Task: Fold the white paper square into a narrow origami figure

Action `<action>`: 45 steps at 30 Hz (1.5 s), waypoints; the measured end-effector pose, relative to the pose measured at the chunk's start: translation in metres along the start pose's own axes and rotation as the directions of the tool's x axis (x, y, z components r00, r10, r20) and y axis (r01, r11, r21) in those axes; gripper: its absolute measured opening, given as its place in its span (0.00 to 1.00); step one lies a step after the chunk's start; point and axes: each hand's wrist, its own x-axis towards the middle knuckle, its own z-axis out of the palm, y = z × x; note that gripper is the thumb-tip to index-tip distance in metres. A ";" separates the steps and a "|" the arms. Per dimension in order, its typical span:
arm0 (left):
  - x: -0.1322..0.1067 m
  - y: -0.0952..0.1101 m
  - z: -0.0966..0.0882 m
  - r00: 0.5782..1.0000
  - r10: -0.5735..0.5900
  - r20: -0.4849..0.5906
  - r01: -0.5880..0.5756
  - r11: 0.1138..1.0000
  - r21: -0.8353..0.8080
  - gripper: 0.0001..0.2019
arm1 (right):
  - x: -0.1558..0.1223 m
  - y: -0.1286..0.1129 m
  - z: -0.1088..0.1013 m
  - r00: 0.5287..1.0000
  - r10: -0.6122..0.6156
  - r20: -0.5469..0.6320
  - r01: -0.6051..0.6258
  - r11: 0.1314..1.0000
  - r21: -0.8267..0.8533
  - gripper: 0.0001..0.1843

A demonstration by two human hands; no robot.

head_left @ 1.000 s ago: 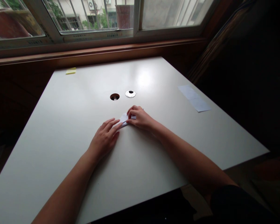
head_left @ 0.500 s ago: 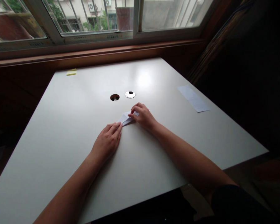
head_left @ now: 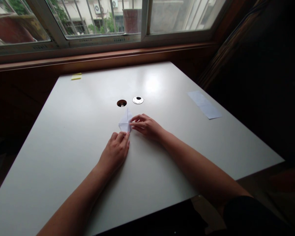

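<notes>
A small folded sheet of white paper (head_left: 124, 122), creased and pointed at its far end, lies on the white table (head_left: 71, 131). My left hand (head_left: 116, 147) presses its near end, fingers together and closed on that edge. From the right side, my right hand (head_left: 145, 125) touches the paper's right edge, its thumb and fingertips closed at the fold. The bottom of the paper is hidden under my left fingers.
Just beyond the paper are a round cable hole (head_left: 121, 103) and its metal cover ring (head_left: 138, 100). A white paper strip (head_left: 204, 105) lies near the right edge. Yellow sticky notes (head_left: 76, 76) sit at the far left corner. A window (head_left: 103, 19) is behind the table.
The folded paper has swung from pointing right to pointing away from me. My right hand has moved left and slightly nearer, while my left hand has stayed almost in place.
</notes>
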 end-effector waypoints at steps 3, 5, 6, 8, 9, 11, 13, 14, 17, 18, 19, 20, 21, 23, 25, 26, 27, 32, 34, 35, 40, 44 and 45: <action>0.001 -0.001 0.000 0.999 0.037 -0.002 -0.037 0.999 -0.038 0.20 | 0.000 0.002 0.002 0.999 -0.015 0.029 0.017 0.998 -0.054 0.14; 0.001 -0.003 0.001 0.998 0.058 -0.012 -0.058 0.995 -0.077 0.20 | 0.000 0.003 0.004 0.998 -0.031 0.048 0.035 0.996 -0.087 0.14; 0.001 -0.004 0.001 0.998 0.066 -0.013 -0.066 0.993 -0.095 0.20 | 0.000 0.004 0.005 0.998 -0.037 0.055 0.043 0.994 -0.100 0.14; 0.001 -0.007 0.001 0.997 0.080 -0.013 -0.081 0.989 -0.123 0.20 | -0.001 0.005 0.007 0.997 -0.041 0.066 0.049 0.991 -0.121 0.14; 0.000 -0.009 0.001 0.996 0.085 -0.015 -0.087 0.987 -0.133 0.20 | -0.001 0.006 0.008 0.997 -0.040 0.071 0.049 0.991 -0.127 0.15; 0.000 -0.012 0.001 0.995 0.095 -0.020 -0.097 0.985 -0.146 0.20 | -0.001 0.006 0.008 0.996 -0.038 0.076 0.047 0.990 -0.132 0.15; -0.001 -0.013 0.001 0.995 0.102 -0.015 -0.103 0.983 -0.152 0.20 | -0.001 0.005 0.009 0.997 -0.031 0.077 0.040 0.991 -0.127 0.16; -0.001 -0.014 0.001 0.995 0.103 -0.007 -0.103 0.983 -0.153 0.20 | -0.001 0.005 0.009 0.997 -0.026 0.077 0.035 0.992 -0.122 0.16; -0.002 -0.016 0.002 0.995 0.101 0.002 -0.099 0.982 -0.161 0.21 | 0.000 0.005 0.009 0.997 0.000 0.072 0.007 0.995 -0.098 0.17; -0.002 -0.016 0.002 0.995 0.100 -0.001 -0.099 0.981 -0.169 0.21 | 0.000 0.005 0.009 0.998 0.014 0.064 -0.009 0.996 -0.089 0.17; -0.002 -0.016 0.003 0.995 0.103 -0.005 -0.102 0.978 -0.180 0.21 | 0.001 0.005 0.008 0.998 0.033 0.050 -0.030 0.997 -0.078 0.18; -0.002 -0.017 0.003 0.994 0.107 -0.006 -0.107 0.975 -0.195 0.21 | 0.001 0.006 0.008 0.998 0.057 0.031 -0.055 0.996 -0.067 0.19; -0.002 -0.017 0.003 0.994 0.114 -0.003 -0.112 0.971 -0.212 0.21 | 0.002 0.007 0.007 0.997 0.081 0.013 -0.081 0.995 -0.054 0.19; -0.003 -0.019 0.003 0.991 0.137 0.008 -0.131 0.958 -0.253 0.22 | 0.002 0.009 0.004 0.992 0.129 -0.012 -0.129 0.991 -0.026 0.18; -0.004 -0.021 0.003 0.984 0.176 0.019 -0.162 0.939 -0.303 0.21 | 0.002 0.010 0.001 0.987 0.162 -0.009 -0.162 0.987 -0.002 0.14; -0.004 -0.022 0.003 0.980 0.196 0.022 -0.178 0.927 -0.329 0.21 | 0.002 0.010 -0.001 0.985 0.173 0.001 -0.173 0.985 0.011 0.11; -0.005 -0.024 0.003 0.976 0.216 0.022 -0.195 0.915 -0.354 0.21 | 0.002 0.010 -0.002 0.983 0.185 0.014 -0.185 0.982 0.025 0.09; -0.007 -0.029 0.005 0.960 0.280 0.029 -0.242 0.876 -0.418 0.24 | 0.003 0.007 -0.002 0.956 0.284 0.069 -0.291 0.951 0.108 0.08; -0.008 -0.029 0.005 0.960 0.277 0.040 -0.236 0.879 -0.415 0.25 | 0.004 0.006 -0.001 0.946 0.314 0.076 -0.322 0.938 0.132 0.07; -0.008 -0.029 0.005 0.961 0.271 0.045 -0.230 0.882 -0.412 0.26 | 0.005 0.005 0.000 0.943 0.322 0.079 -0.331 0.933 0.144 0.06; -0.008 -0.029 0.004 0.962 0.267 0.051 -0.223 0.883 -0.413 0.25 | 0.006 0.003 0.001 0.936 0.343 0.072 -0.351 0.919 0.178 0.07; -0.008 -0.029 0.004 0.963 0.260 0.065 -0.207 0.874 -0.439 0.24 | 0.008 0.002 0.000 0.962 0.260 0.085 -0.272 0.944 0.185 0.08; -0.007 -0.030 0.004 0.964 0.256 0.070 -0.200 0.874 -0.443 0.25 | 0.009 0.003 0.000 0.967 0.235 0.096 -0.250 0.950 0.188 0.08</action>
